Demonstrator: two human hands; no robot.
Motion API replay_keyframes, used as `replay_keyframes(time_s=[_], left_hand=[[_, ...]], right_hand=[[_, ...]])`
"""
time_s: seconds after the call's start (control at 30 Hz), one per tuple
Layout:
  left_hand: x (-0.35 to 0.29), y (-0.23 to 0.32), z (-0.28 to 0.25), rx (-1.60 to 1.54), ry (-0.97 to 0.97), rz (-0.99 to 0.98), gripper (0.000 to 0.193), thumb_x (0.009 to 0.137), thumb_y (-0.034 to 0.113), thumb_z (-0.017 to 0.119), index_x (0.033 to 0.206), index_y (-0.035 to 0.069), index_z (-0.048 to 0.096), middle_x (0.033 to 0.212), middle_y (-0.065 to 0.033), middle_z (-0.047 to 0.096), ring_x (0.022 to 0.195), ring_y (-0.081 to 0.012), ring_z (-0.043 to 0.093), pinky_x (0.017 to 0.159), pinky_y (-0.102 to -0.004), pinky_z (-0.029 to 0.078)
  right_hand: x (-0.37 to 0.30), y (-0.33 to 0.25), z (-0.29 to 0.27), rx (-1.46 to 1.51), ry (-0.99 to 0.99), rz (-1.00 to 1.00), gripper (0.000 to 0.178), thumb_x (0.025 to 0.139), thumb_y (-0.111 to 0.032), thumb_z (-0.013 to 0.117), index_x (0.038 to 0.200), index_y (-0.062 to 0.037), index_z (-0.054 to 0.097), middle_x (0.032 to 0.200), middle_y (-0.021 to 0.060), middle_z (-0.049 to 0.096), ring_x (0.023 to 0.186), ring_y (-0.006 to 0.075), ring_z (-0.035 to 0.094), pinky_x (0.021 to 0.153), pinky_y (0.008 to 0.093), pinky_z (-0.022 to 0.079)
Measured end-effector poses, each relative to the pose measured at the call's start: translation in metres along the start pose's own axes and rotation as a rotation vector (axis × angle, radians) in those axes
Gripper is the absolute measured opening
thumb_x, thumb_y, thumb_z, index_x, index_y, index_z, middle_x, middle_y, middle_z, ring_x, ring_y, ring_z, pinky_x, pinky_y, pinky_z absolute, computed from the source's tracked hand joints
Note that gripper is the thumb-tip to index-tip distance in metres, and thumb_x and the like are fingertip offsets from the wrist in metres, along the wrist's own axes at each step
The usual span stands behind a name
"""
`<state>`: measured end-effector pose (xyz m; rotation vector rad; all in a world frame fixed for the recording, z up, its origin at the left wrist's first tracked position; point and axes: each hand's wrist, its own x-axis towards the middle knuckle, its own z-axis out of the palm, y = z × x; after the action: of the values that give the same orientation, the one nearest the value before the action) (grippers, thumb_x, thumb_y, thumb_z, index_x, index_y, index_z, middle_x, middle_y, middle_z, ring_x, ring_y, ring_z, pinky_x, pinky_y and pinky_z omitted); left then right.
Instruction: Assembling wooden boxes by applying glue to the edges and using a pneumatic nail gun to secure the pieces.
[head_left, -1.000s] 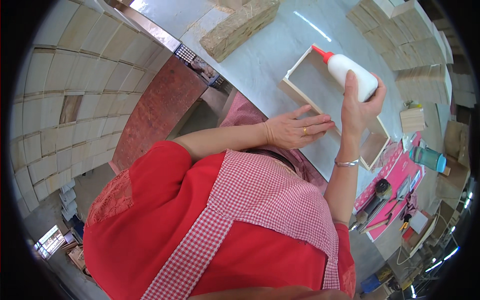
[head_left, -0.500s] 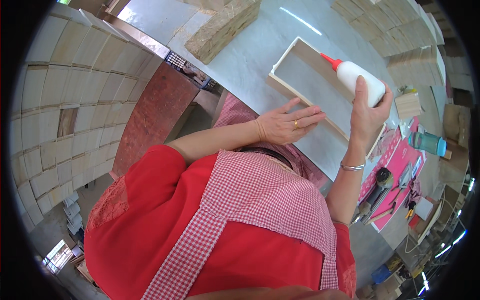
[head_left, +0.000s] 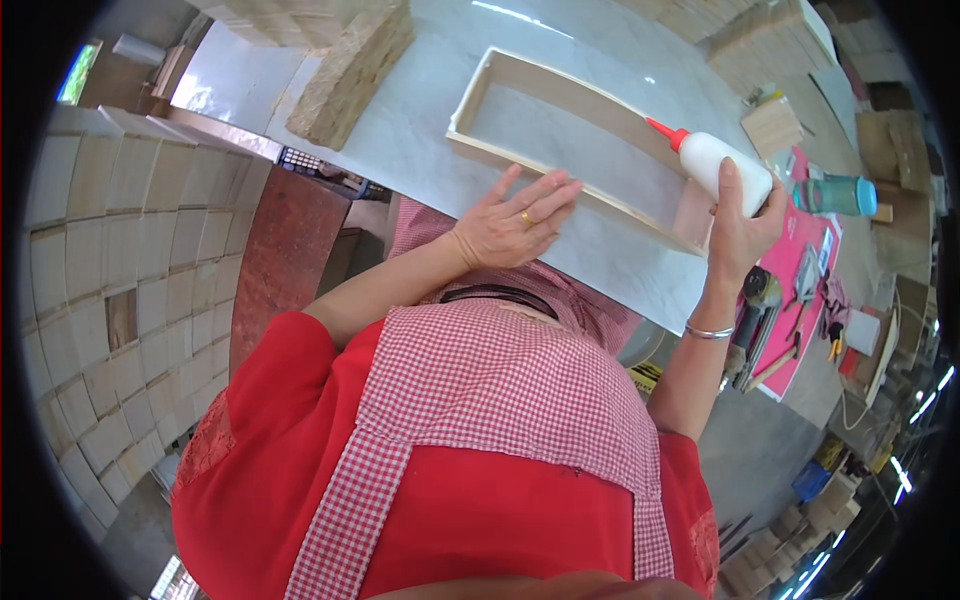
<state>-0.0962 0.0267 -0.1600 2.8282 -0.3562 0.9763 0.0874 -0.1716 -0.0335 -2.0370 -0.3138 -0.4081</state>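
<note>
one left hand (head_left: 512, 224), fingers loosely spread, lies at the near side of one pale, rectangular wooden frame (head_left: 570, 90) on the grey marbled table (head_left: 420, 140). one white plastic bottle with red nozzle (head_left: 725, 170) has moved rightward along the far side; i judge this edge more than half passed. one right hand (head_left: 742, 232) wraps its fingers around the bottle.

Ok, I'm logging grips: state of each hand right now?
Left hand: open, gripping nothing, at the frame's near edge.
Right hand: closed, holding the bottle.
</note>
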Motion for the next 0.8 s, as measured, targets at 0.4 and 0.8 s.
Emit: replay_keyframes(time_s=[0.4, 0.8], left_hand=[[-0.001, 0.001, 0.0, 0.001, -0.027, -0.027, 0.041, 0.086, 0.032, 0.063, 0.123, 0.013, 0.063, 0.152, -0.0028, 0.043, 0.142, -0.0207, 0.039, 0.121, -0.054, 0.01], [-0.002, 0.0, -0.001, 0.02, -0.064, -0.015, 0.049, 0.083, 0.032, 0.067, 0.128, 0.014, 0.063, 0.152, -0.0072, 0.042, 0.146, -0.0261, 0.033, 0.12, -0.0532, 0.011]], right_hand=[[0.013, 0.047, -0.059, -0.095, 0.127, -0.036, 0.046, 0.083, -0.029, 0.081, 0.109, 0.0023, 0.06, 0.096, 0.0085, 0.063, 0.072, 0.0124, 0.06, 0.052, 0.0238, 0.049], [0.009, 0.045, -0.09, -0.093, 0.171, 0.107, 0.044, 0.082, -0.026, 0.082, 0.105, 0.0034, 0.06, 0.097, 0.0095, 0.065, 0.086, 0.0156, 0.061, 0.077, 0.0316, 0.052]])
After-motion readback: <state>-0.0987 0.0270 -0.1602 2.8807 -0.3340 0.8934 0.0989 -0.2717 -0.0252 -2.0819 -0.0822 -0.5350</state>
